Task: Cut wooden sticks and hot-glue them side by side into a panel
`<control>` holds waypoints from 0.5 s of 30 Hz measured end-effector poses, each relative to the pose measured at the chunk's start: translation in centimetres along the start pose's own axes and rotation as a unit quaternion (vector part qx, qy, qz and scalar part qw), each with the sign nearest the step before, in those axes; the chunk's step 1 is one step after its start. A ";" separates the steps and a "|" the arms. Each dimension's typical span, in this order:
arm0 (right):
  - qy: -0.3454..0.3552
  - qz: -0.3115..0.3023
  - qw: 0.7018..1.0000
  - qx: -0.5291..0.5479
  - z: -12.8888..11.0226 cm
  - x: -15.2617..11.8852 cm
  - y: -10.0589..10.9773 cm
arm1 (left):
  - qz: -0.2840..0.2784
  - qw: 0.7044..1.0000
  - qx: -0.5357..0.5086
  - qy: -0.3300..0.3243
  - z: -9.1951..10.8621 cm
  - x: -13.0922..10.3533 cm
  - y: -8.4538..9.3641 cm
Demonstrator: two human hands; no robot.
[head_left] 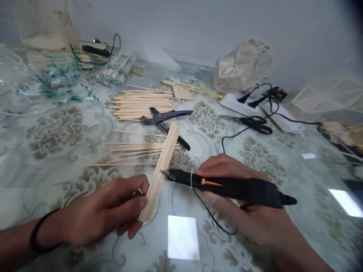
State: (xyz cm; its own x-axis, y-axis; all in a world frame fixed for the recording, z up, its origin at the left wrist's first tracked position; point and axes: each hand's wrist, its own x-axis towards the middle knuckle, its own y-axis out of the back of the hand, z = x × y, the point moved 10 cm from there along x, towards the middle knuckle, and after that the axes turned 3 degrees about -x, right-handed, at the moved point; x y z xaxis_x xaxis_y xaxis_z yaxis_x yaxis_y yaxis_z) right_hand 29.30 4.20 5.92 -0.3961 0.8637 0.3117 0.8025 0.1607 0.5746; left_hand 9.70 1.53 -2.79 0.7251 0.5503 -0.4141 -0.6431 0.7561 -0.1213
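Note:
My left hand [113,211] pinches the lower part of a flat strip of joined wooden sticks [161,170], which tilts up and to the right. In my right hand [244,204] lies a black glue gun [235,188] with an orange trigger and a cord. Its metal tip points left and is at the strip's right edge; whether they touch I cannot tell. Behind the strip are loose thin sticks [136,148] and black-handled cutters [167,117], one handle passing near the strip's upper end.
A pile of sticks [141,102] lies beyond the cutters. Farther right are scissors [255,121], a white power strip [238,104] with plugs and cords, and a stick-built frame [244,64]. Bagged sticks [117,68] and plastic wrapping [56,81] lie at the back left.

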 end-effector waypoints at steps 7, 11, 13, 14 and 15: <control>0.005 0.033 0.999 -0.008 0.0 0.1 1.0 | -0.022 0.998 0.051 0.005 -0.7 -0.1 -0.3; 0.007 0.073 0.997 -0.010 0.0 0.4 1.9 | -0.024 0.998 0.052 0.026 -0.9 0.0 -0.3; -0.004 0.103 0.994 -0.022 0.5 0.4 2.6 | -0.023 0.998 0.056 0.025 -0.8 0.0 -0.3; -0.013 0.119 0.992 -0.031 0.9 0.4 3.0 | -0.024 0.998 0.061 0.023 -0.7 0.0 -0.3; -0.024 0.135 0.990 -0.040 1.3 0.3 3.4 | -0.024 0.997 0.067 0.020 -0.6 0.0 -0.3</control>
State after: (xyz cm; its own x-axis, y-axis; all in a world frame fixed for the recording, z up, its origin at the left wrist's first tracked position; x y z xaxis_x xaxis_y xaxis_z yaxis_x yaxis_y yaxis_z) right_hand 32.47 5.64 7.00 -0.1492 0.8922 0.4264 0.8378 -0.1150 0.5338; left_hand 9.70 1.09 -3.28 0.7415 0.5001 -0.4472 -0.5675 0.8231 -0.0205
